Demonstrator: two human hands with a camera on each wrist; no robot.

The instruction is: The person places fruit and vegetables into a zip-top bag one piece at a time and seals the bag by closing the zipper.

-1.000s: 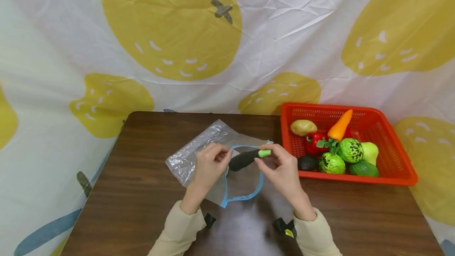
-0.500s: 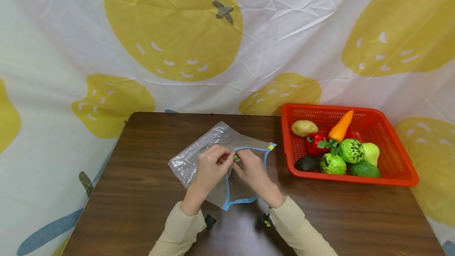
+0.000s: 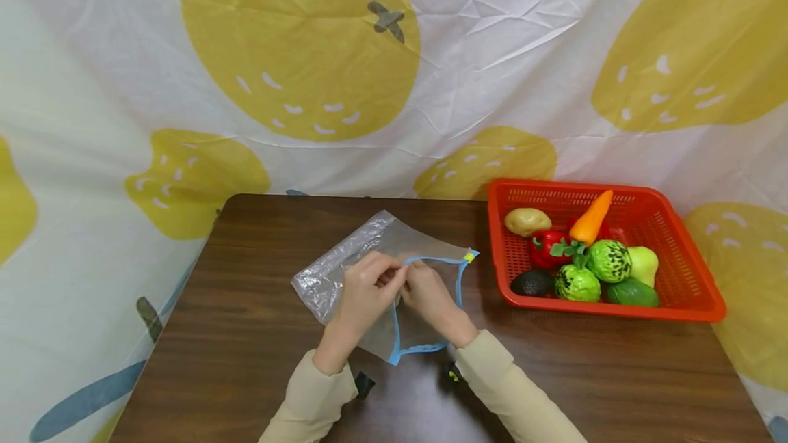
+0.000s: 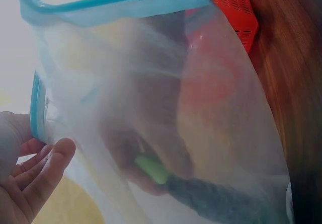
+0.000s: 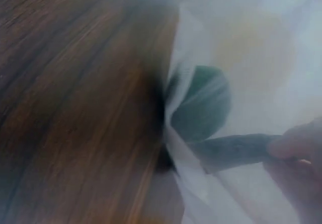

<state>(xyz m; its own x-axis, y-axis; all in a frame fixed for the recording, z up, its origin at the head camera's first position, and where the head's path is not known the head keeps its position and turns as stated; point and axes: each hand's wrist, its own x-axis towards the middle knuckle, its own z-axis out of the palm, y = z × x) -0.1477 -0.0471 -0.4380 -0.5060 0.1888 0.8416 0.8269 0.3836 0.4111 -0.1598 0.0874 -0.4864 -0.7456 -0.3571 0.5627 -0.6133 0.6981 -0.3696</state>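
A clear plastic zip bag [image 3: 332, 279] with a blue rim lies on the table, its mouth spread toward me. My left hand [image 3: 368, 286] pinches the rim between thumb and fingers, as the left wrist view also shows. Through the mouth reaches my right hand [image 3: 431, 296], its fingers around the light green stem end of a dark green zucchini [image 4: 201, 196]. In the right wrist view the far end of the zucchini [image 5: 234, 151] meets a rounded green thing [image 5: 201, 103] at the bottom of the bag. From the head, my hands hide the zucchini.
A red basket [image 3: 689, 272] at the right back holds a potato [image 3: 527, 222], a red bell pepper [image 3: 546, 249], a carrot [image 3: 592, 216], a dark avocado [image 3: 532, 283] and several green items. Behind the dark wooden table [image 3: 246, 333] hangs a fruit-patterned cloth [image 3: 345, 169].
My right hand has moved left and into the bag with the zucchini, which is now hidden in the head view. My left hand keeps its pinch on the rim, nearly still.
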